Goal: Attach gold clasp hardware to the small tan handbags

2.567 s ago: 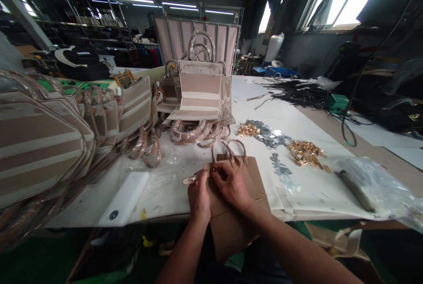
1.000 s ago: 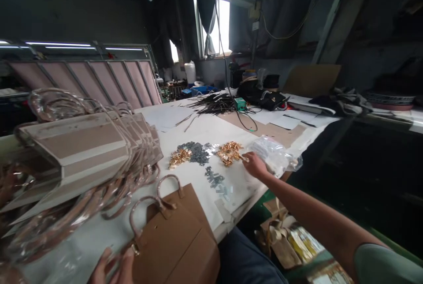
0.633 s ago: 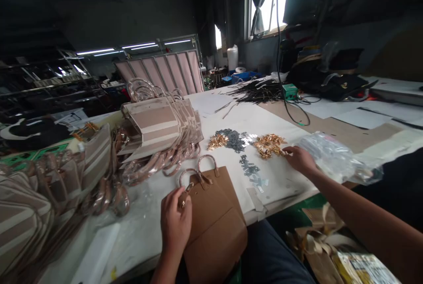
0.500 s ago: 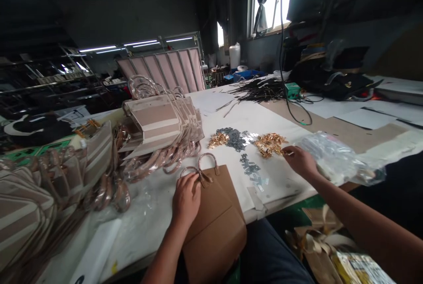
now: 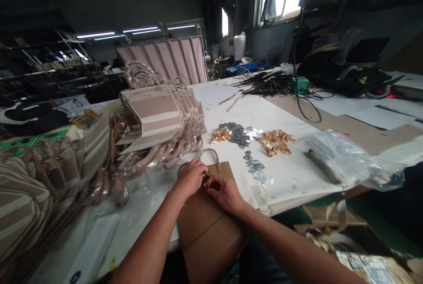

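Note:
A brown bag [image 5: 211, 235] with thin rolled handles leans over the table's front edge, its top toward the table. My left hand [image 5: 191, 177] grips the bag's top edge by the handles, its fingers closed. Right beside it, my right hand [image 5: 227, 193] has thumb and forefinger pinched together at the bag's upper middle. Whatever sits between those fingertips is too small to make out. One handle [image 5: 210, 151] arches up behind the hands. Beyond them lie a pile of gold metal pieces [image 5: 276, 142], a smaller gold pile [image 5: 220, 135] and grey metal plates [image 5: 238, 135].
Stacked beige bags with plastic-wrapped handles [image 5: 158, 116] crowd the left side. A clear plastic bag [image 5: 340, 158] lies at right with a dark rod-like tool [image 5: 324, 167] by it. Black strips [image 5: 264, 82] and a green box with a cable [image 5: 300, 85] are farther back.
My right hand has moved left from the larger gold pile to the top of the brown bag, now beside my left hand. The dark rod-like tool on the right has come into sight.

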